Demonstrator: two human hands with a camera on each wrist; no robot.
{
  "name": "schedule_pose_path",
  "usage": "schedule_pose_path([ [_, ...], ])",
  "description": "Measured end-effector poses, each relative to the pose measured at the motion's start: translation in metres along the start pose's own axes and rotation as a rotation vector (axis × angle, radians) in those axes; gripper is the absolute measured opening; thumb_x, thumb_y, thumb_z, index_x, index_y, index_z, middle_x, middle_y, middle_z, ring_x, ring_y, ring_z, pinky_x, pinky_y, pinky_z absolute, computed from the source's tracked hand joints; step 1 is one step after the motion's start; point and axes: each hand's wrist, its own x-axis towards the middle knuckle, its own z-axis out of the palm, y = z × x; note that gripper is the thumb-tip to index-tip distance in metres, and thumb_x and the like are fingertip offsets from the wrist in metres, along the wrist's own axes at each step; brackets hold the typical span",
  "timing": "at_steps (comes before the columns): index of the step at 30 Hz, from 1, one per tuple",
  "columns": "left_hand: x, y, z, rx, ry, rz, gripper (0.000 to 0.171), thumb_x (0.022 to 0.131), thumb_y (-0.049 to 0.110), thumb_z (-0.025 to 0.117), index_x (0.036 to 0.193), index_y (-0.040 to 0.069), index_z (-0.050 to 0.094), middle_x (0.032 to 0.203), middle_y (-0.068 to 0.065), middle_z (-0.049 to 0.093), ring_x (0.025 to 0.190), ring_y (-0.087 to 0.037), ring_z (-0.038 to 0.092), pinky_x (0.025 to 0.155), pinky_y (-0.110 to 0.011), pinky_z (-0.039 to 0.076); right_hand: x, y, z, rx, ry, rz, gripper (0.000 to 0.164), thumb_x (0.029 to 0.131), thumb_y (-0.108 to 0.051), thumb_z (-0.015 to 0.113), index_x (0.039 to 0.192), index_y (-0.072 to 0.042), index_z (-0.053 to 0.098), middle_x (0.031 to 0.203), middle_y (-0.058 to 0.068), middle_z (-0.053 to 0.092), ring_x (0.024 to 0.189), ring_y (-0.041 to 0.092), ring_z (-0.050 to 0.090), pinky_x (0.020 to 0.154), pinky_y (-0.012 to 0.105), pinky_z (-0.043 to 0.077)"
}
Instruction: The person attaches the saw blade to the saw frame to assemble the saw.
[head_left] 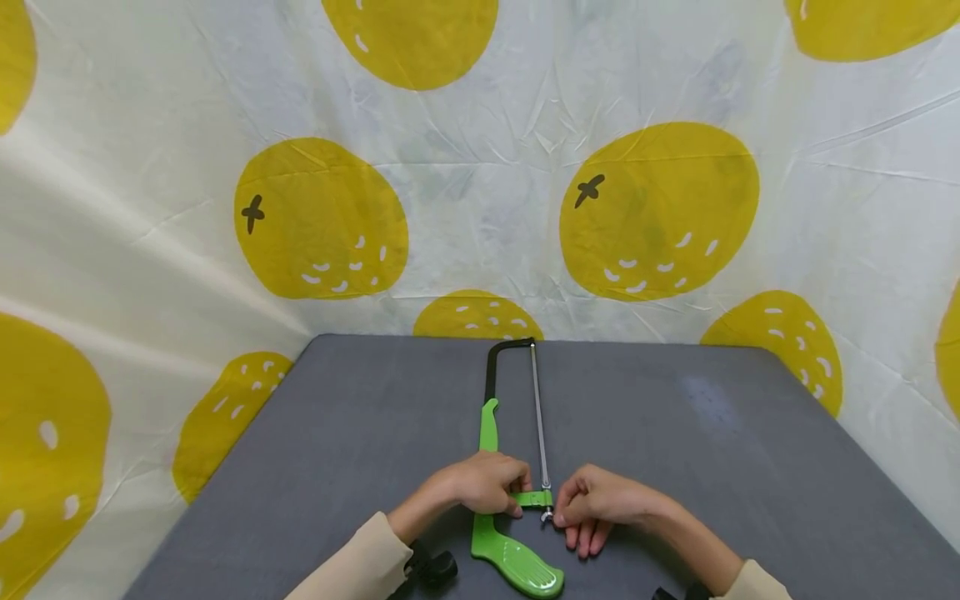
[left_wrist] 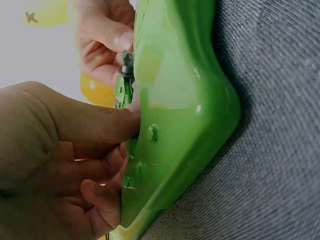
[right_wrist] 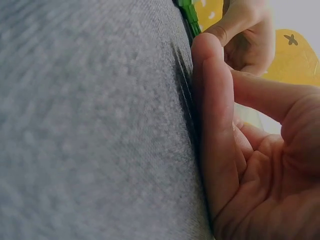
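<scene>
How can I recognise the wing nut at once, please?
On the grey table lies a hacksaw. Follow its straight blade down towards the green handle, past the short green crossbar. Just beyond, beside the right hand, is the wing nut: small and greyish, with flared ears, unlike the flat green crossbar.

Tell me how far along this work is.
Apparently done: the thin silver metal blade spans the green and black saw frame. In hand: the left hand holds the green crossbar; the right hand is at the small silver wing nut. Remaining, perhaps: adjusting that nut; its tightness isn't visible.
</scene>
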Motion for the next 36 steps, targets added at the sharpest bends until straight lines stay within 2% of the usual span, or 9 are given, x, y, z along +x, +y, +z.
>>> schedule_pose_path([
  [5, -0.0018, 0.0011, 0.0002, -0.005, -0.006, -0.007, 0.016, 0.091, 0.024, 0.08, 0.101, 0.023, 0.068, 0.09, 0.012, 0.064, 0.079, 0.001, 0.055, 0.076, -0.018, 0.045, 0.0011, 0.0003, 0.0026, 0.008, 0.0, 0.0, 0.01, 0.092, -0.006, 0.066, 0.095, 0.003, 0.069, 0.068, 0.002, 0.072, 0.054, 0.005, 0.069, 0.048, 0.022, 0.054],
  [13, -0.0025, 0.0018, -0.0001, 0.001, -0.002, -0.006, 0.016, 0.091, 0.025, 0.08, 0.102, 0.023, 0.068, 0.089, 0.012, 0.063, 0.077, 0.001, 0.053, 0.074, -0.018, 0.045, 0.001, -0.0001, 0.0026, -0.013, -0.009, -0.013, 0.018, 0.091, -0.005, 0.062, 0.097, 0.009, 0.072, 0.07, 0.002, 0.073, 0.056, 0.006, 0.07, 0.048, 0.022, 0.054],
  [19, -0.0021, 0.0021, 0.0004, -0.005, -0.006, -0.005, 0.016, 0.091, 0.024, 0.08, 0.102, 0.022, 0.068, 0.087, 0.012, 0.062, 0.075, 0.001, 0.053, 0.072, -0.018, 0.044, 0.0006, -0.0008, 0.0028, -0.037, -0.004, 0.018, 0.03, 0.097, -0.022, 0.069, 0.097, 0.007, 0.075, 0.07, 0.0, 0.073, 0.055, 0.005, 0.069, 0.048, 0.021, 0.053],
  [23, -0.0011, 0.0016, 0.001, 0.001, -0.004, -0.01, 0.016, 0.091, 0.024, 0.08, 0.101, 0.022, 0.068, 0.087, 0.012, 0.062, 0.075, 0.0, 0.053, 0.071, -0.018, 0.045, 0.0015, -0.0011, 0.0042, -0.037, 0.012, 0.021, 0.038, 0.1, -0.029, 0.068, 0.096, 0.008, 0.075, 0.068, 0.0, 0.074, 0.053, 0.005, 0.069, 0.046, 0.02, 0.052],
  [30, -0.0001, 0.0, 0.0017, 0.003, 0.0, -0.01, 0.017, 0.091, 0.025, 0.081, 0.102, 0.023, 0.068, 0.088, 0.012, 0.062, 0.076, 0.001, 0.053, 0.073, -0.018, 0.045, 0.0012, 0.0003, 0.0034, -0.043, 0.012, -0.006, 0.033, 0.099, -0.021, 0.066, 0.096, 0.011, 0.074, 0.067, 0.0, 0.073, 0.053, 0.005, 0.069, 0.046, 0.02, 0.052],
  [36, 0.0009, -0.0013, 0.0024, 0.0, 0.003, -0.004, 0.018, 0.09, 0.026, 0.081, 0.102, 0.023, 0.068, 0.091, 0.013, 0.064, 0.079, 0.002, 0.055, 0.074, -0.017, 0.045, 0.0008, 0.001, 0.0003, -0.021, -0.02, -0.013, 0.03, 0.097, -0.015, 0.066, 0.096, 0.015, 0.071, 0.068, 0.0, 0.072, 0.056, 0.005, 0.07, 0.048, 0.02, 0.053],
])
